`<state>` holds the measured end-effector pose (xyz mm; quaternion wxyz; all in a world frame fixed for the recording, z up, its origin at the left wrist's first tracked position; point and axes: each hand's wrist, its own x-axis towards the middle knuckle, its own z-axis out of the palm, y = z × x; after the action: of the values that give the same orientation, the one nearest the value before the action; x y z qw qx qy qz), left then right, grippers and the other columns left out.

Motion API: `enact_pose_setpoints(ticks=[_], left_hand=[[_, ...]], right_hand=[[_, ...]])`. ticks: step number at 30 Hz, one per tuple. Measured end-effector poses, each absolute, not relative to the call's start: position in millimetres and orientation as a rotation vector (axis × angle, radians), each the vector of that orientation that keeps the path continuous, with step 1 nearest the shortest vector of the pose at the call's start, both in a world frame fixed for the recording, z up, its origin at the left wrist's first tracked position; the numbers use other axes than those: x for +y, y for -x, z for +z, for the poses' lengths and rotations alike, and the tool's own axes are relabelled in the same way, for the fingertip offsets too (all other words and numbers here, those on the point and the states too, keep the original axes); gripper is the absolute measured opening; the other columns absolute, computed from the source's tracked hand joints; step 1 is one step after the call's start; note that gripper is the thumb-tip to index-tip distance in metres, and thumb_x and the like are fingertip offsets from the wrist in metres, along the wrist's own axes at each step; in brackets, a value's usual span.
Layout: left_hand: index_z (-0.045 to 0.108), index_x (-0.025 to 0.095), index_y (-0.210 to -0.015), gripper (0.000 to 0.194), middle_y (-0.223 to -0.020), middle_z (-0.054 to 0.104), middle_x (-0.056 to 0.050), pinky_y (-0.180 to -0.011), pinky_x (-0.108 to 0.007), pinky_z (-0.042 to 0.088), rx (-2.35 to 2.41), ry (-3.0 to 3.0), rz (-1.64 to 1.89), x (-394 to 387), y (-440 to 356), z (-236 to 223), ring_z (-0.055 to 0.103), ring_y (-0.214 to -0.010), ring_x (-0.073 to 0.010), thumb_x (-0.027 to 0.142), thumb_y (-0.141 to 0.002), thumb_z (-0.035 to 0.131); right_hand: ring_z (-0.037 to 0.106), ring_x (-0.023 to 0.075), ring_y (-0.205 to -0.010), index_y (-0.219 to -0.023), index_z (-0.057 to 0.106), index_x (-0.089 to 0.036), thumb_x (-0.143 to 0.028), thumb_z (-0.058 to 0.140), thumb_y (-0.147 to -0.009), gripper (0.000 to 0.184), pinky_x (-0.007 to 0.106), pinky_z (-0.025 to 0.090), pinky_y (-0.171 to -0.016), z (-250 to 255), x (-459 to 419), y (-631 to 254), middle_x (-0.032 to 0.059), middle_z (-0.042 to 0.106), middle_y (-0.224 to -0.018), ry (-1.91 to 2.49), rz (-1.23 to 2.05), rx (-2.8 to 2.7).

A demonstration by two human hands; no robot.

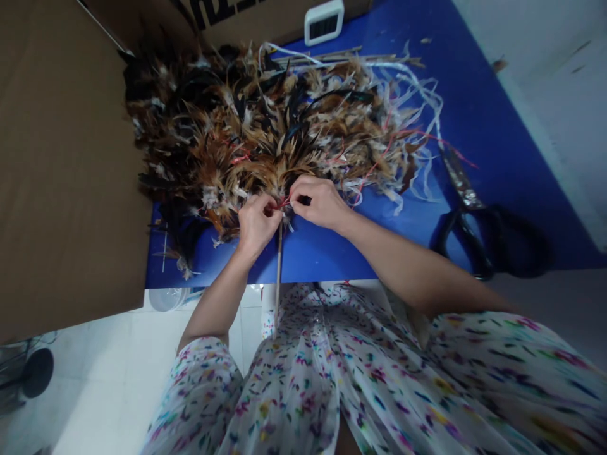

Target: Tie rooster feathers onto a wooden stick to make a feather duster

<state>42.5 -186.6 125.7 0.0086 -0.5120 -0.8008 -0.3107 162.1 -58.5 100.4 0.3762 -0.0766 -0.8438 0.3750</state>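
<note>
My left hand (258, 222) and my right hand (318, 201) face each other at the near side of a feather pile. Both pinch a thin red string (283, 202), which runs between their fingertips. Just below it, a thin wooden stick (279, 256) points toward my body and passes over the table's near edge. Brown feathers (279, 165) fan out right behind the string; whether they are fixed to the stick is hidden by my fingers. The large heap of brown and black feathers (190, 120) spreads behind and to both sides.
Black-handled scissors (474, 218) lie on the blue table (502, 139) at the right. White strips (422, 95) and more sticks (351, 57) lie at the back. A small white device (324, 23) stands near a cardboard box (265, 19). Another cardboard panel (71, 158) borders the left.
</note>
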Motion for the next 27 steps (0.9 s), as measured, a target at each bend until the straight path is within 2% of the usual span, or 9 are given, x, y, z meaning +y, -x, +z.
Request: enact_pose_setpoints(ticks=[17, 22, 25, 27], left_hand=[[0.053, 0.020, -0.062, 0.011, -0.065, 0.054, -0.001, -0.067, -0.028, 0.041, -2.518, 1.572, -0.896, -190.1, -41.4, 126.5, 0.053, -0.068, -0.0162, 0.012, -0.067, 0.058], [0.057, 0.020, -0.071, 0.007, -0.068, 0.057, -0.001, -0.068, -0.027, 0.042, -2.558, 1.599, -0.964, -193.0, -35.7, 125.9, 0.054, -0.068, -0.0158, 0.013, -0.069, 0.056], [0.060, 0.019, -0.084, 0.009, -0.072, 0.061, -0.002, -0.070, -0.028, 0.043, -2.650, 1.559, -1.004, -194.5, -37.7, 128.2, 0.057, -0.069, -0.0162, 0.022, -0.078, 0.055], [0.060, 0.019, -0.083, 0.016, -0.073, 0.062, -0.004, -0.069, -0.029, 0.042, -2.686, 1.554, -0.865, -194.4, -42.4, 129.8, 0.058, -0.071, -0.0184, 0.033, -0.083, 0.055]], right_hand=[[0.062, 0.0160, -0.077, -0.059, 0.056, -0.017, -0.009, 0.052, -0.072, 0.016, 0.030, 0.049, -0.074, 104.6, -58.9, -165.9, 0.0055, 0.066, -0.085, 0.239, 1.003, -2.233], [0.062, 0.0174, -0.081, -0.065, 0.062, -0.016, -0.011, 0.053, -0.074, 0.014, 0.031, 0.049, -0.077, 102.4, -57.6, -164.6, 0.0070, 0.066, -0.085, 0.210, 0.973, -2.282], [0.062, 0.0173, -0.081, -0.069, 0.065, -0.016, -0.012, 0.054, -0.075, 0.013, 0.031, 0.048, -0.079, 102.1, -57.2, -163.1, 0.0064, 0.065, -0.084, 0.191, 0.963, -2.307], [0.061, 0.0169, -0.081, -0.070, 0.066, -0.016, -0.012, 0.055, -0.075, 0.013, 0.031, 0.048, -0.079, 102.5, -57.1, -162.0, 0.0060, 0.065, -0.083, 0.188, 0.981, -2.306]])
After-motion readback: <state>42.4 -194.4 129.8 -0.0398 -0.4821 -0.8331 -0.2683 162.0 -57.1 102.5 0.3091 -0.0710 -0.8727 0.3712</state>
